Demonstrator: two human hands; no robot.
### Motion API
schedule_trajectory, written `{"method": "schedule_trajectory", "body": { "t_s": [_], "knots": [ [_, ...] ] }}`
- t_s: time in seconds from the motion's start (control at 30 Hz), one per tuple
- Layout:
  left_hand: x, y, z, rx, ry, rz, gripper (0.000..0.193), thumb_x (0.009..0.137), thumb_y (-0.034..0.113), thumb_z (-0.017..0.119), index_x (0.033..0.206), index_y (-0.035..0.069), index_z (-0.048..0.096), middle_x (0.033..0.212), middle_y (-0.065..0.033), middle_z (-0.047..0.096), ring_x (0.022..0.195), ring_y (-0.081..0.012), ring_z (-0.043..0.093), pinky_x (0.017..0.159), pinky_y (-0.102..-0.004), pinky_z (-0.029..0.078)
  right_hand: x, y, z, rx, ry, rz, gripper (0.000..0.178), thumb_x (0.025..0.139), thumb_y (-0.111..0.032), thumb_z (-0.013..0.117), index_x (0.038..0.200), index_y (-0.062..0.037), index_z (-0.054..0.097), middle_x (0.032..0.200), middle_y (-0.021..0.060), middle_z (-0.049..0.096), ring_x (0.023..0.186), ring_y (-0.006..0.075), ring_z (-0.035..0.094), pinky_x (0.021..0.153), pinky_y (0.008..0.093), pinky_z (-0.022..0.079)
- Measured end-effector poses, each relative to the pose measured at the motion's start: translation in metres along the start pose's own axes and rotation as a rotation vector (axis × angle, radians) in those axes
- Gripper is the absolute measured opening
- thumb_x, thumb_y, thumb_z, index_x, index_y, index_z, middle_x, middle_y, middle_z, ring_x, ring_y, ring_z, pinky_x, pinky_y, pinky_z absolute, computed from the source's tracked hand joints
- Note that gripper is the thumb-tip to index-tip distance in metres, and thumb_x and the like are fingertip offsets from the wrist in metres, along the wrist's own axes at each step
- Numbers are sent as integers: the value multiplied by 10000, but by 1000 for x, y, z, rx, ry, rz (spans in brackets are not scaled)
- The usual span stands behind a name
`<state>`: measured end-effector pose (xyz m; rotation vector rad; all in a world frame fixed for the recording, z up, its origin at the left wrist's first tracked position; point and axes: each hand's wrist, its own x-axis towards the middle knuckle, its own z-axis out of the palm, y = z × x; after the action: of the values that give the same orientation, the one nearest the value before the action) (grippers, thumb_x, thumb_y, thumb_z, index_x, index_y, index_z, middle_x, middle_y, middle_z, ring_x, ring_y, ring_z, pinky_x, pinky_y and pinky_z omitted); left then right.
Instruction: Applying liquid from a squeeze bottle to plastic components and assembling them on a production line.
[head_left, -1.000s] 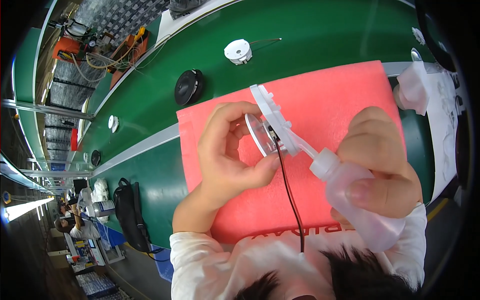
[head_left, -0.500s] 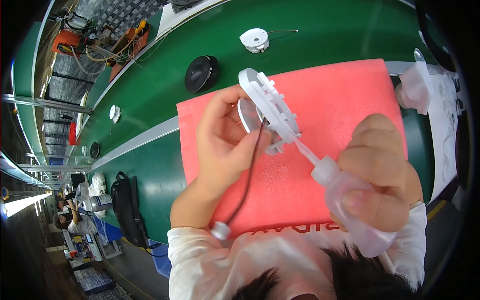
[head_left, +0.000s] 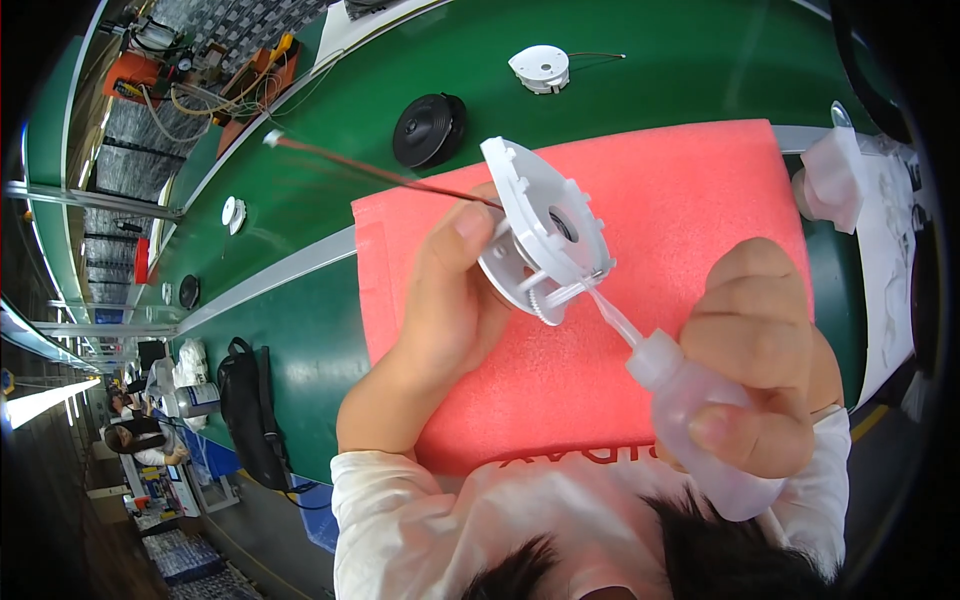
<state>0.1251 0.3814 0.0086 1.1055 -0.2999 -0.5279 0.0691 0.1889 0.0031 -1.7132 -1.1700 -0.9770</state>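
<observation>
My left hand (head_left: 445, 300) is closed around a white plastic housing (head_left: 528, 185), tilted above the pink foam mat (head_left: 680, 190). The housing has small tabs along its rim, a round hole and a toothed piece low on its near side. From it a thin dark red wire (head_left: 365, 167) stretches out to the upper left, ending in a white connector (head_left: 271, 138). My right hand (head_left: 755, 350) grips a translucent squeeze bottle (head_left: 735, 485). The bottle's narrow nozzle (head_left: 615, 315) points up to the housing's lower right edge; its tip meets or nearly meets that edge.
On the green belt (head_left: 330, 140) beyond the mat lie a black round part (head_left: 430, 132) and a white part with a wire (head_left: 542, 66). A second plastic bottle (head_left: 830, 180) stands at the right. A black bag (head_left: 245, 400) lies at the left, with another person farther off.
My left hand has turned the housing so its inner face shows, and the wire has swung from hanging down to the upper left. Parts on the belt have shifted right.
</observation>
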Motion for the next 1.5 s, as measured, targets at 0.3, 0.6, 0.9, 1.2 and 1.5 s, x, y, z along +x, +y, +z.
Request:
{"method": "schedule_trajectory", "body": {
  "t_s": [0.3,0.6,0.9,1.2,1.5],
  "knots": [
    [4,-6,-7,-208,-45,-152,697,805,580,243,993,-35,512,819,-174,599,579,-250,599,468,-323,504,1,3,0,60,47,-57,418,646,-103,639,980,-172,399,755,76,456,520,192,406,468,327,310],
    [2,-4,3,-318,5,-267,704,813,570,187,941,-34,526,739,-180,598,508,-252,580,404,-307,479,0,-5,-1,34,24,67,459,612,-39,622,1000,-151,403,766,90,458,527,201,412,468,327,306],
    [2,-6,6,-514,-36,-348,626,804,578,203,915,66,545,670,-149,587,412,-226,514,292,-239,353,-3,7,-2,12,-42,-77,470,626,-91,602,1034,-160,379,772,95,466,526,187,402,453,322,298],
    [0,-16,-9,-642,-245,-240,523,807,557,346,1036,117,511,699,-145,544,314,-166,405,241,-217,279,-5,2,1,9,-31,-5,455,633,-81,599,1032,-153,392,771,103,474,549,201,405,459,326,309],
    [-1,-19,-11,-699,-233,-233,603,797,596,355,1102,99,508,550,-146,498,291,-148,404,236,-223,307,-8,8,-2,25,-25,-35,479,625,-71,603,1047,-156,392,754,104,474,533,195,399,457,324,308]
  ]
}}
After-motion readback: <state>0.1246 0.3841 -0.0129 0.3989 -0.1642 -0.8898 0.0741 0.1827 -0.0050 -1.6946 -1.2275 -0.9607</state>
